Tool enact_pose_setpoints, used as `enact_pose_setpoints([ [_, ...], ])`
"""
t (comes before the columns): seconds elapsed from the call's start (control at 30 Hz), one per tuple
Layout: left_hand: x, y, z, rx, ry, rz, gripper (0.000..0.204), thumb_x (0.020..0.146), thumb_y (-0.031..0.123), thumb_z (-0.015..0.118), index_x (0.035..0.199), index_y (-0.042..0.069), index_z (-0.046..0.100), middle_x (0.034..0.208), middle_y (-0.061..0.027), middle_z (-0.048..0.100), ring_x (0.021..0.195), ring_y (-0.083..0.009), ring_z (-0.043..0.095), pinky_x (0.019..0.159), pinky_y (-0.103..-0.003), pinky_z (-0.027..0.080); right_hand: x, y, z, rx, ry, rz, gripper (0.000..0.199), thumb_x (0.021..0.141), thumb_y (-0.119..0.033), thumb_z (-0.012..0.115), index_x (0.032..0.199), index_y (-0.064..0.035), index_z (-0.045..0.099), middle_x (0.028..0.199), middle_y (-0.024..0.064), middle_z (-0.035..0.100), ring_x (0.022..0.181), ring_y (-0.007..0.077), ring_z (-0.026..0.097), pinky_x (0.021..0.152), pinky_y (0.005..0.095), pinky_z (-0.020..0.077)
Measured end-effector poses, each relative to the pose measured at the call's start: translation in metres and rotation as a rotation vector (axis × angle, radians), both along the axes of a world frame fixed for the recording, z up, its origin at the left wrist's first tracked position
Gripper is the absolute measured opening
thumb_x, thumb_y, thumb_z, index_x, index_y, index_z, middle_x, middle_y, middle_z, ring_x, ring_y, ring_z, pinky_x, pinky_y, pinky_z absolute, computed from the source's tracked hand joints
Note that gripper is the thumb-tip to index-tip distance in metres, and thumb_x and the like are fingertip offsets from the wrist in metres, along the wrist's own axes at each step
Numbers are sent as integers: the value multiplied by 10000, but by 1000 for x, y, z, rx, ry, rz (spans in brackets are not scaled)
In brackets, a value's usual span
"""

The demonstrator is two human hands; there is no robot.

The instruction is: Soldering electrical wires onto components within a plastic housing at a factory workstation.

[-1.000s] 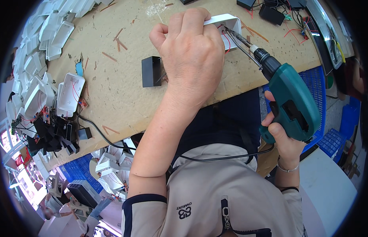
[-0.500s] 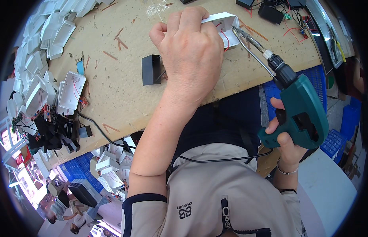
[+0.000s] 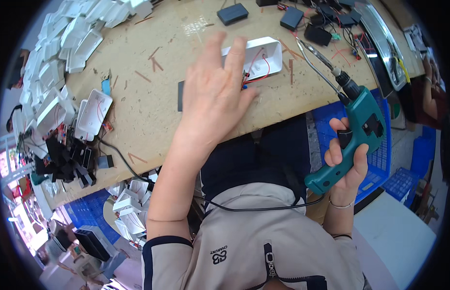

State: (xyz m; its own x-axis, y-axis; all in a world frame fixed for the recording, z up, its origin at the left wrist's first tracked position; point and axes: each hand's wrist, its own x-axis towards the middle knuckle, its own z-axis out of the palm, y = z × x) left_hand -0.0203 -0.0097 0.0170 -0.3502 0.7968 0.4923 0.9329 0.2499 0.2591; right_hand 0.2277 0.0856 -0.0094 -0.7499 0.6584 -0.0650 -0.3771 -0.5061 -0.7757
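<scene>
My left hand is open over the table, fingers spread and slightly blurred, with nothing in its grasp. Beside its fingers lies a white plastic housing, open side showing, with red wires inside and a small component at its near left corner. A black box is mostly hidden behind that hand. My right hand is wrapped round the handle of a green soldering gun. The gun's metal tip and thin feed tube point up and left, apart from the housing.
White housings are heaped at the left, with black boxes in front. More black boxes and loose wires lie at the far right. Brown strips are scattered on the table. A black cord crosses my lap. Another person's arm shows at right.
My left hand has let go of the white housing and moved left, its fingers spreading. The soldering gun has drawn back from the housing, leaving its tip clear of it.
</scene>
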Motion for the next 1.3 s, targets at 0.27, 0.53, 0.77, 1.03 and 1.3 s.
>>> enact_pose_setpoints([
  [0.27,-31,-30,3,222,-370,88,363,760,56,570,1093,-21,449,990,-170,507,822,-290,547,702,-342,459,10,-2,-5,-56,150,27,580,893,-307,492,1304,23,249,1315,169,359,623,121,442,516,233,404],
  [0.53,-85,-161,71,1020,-1439,7,210,880,190,509,1043,58,522,825,-5,529,587,-36,425,434,-169,297,-1,2,-2,-50,123,87,543,920,-278,441,1315,21,218,1286,177,371,621,107,449,541,216,462],
  [0.77,-148,-300,155,1298,-826,345,153,871,162,520,925,19,524,822,-53,532,631,-104,517,443,-213,386,-16,9,0,-64,81,78,524,928,-257,423,1319,11,199,1265,183,380,605,111,453,526,207,473],
  [1.03,-256,-397,168,1265,-888,814,141,874,156,529,893,18,509,728,-38,492,512,-118,426,378,-211,325,-2,21,-21,-40,-145,-53,497,911,-335,424,1173,81,349,1062,203,488,673,204,507,613,326,470],
  [1.3,-320,-409,99,666,-563,1385,669,669,467,653,1065,-64,564,1019,-216,594,965,-340,557,811,-437,427,-6,13,-9,8,-399,-206,575,908,-428,376,1047,120,485,785,199,581,684,277,533,659,405,469],
])
